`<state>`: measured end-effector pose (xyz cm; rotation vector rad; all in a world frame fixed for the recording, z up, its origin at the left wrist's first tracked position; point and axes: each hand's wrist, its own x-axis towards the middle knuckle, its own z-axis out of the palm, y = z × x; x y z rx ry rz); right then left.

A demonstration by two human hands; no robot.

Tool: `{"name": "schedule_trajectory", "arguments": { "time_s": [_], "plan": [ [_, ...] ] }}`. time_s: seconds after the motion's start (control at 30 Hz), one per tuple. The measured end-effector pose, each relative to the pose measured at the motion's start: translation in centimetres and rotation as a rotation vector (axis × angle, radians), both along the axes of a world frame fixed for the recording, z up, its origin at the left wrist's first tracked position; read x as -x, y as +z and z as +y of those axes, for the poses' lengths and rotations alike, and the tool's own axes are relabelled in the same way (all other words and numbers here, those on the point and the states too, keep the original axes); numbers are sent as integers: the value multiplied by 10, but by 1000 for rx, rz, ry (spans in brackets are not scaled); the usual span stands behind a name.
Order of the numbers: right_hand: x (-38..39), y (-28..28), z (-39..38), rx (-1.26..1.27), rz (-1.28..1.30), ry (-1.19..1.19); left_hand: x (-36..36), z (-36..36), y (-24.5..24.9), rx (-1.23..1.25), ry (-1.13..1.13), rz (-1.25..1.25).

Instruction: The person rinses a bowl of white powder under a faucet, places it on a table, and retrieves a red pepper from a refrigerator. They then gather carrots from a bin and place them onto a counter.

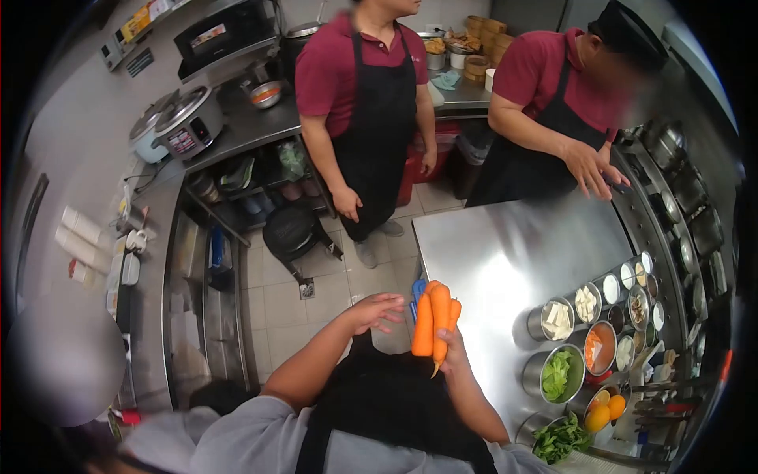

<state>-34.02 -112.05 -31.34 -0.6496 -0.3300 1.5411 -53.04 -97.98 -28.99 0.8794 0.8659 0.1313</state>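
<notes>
A bunch of orange carrots [434, 320] is gripped upright in my right hand [452, 347], over the near left edge of the steel table [505, 245]. My thumb crosses the front of the carrots, and the other fingers are mostly hidden behind them. To their left, my left hand [377, 312] is raised with its fingers stretched out and nothing in it. A gap separates it from the carrots. Something blue [417, 291] shows partly behind the carrots; I cannot make out what it is.
Metal containers along the table's right side hold lettuce [557, 375], leafy greens [560, 438], oranges [604, 412] and white pieces [557, 320]. Two people in aprons stand across from me, one [387, 103] by the floor space, one [553, 118] behind the table. A black stool [294, 233] stands left.
</notes>
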Motion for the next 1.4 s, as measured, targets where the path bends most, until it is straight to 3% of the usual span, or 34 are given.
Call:
{"name": "schedule_trajectory", "arguments": {
  "time_s": [0.17,0.4,0.5,0.73,1.07,1.2,1.27,1.33,1.4],
  "plan": [
    [11,11,57,64,91,-27,99,72,-64,-23,157,129],
    [29,-19,124,106,256,-44,179,136,-58,40,206,280],
    [39,-9,149,121,214,-106,159,164,-51,-47,33,191],
    [44,15,194,69,148,-223,37,206,-7,-135,-380,-20],
    [-8,21,257,30,30,-357,-97,314,-11,-57,-612,-59],
    [-39,-10,299,65,59,-377,-135,359,-4,-47,-674,-55],
    [-51,2,335,98,-3,-426,-151,377,7,-30,-662,-69],
    [-64,8,370,139,-66,-467,-164,387,6,-46,-472,-81],
    [-77,2,408,138,-314,-385,-180,399,1,-20,-333,-63]
  ]
}}
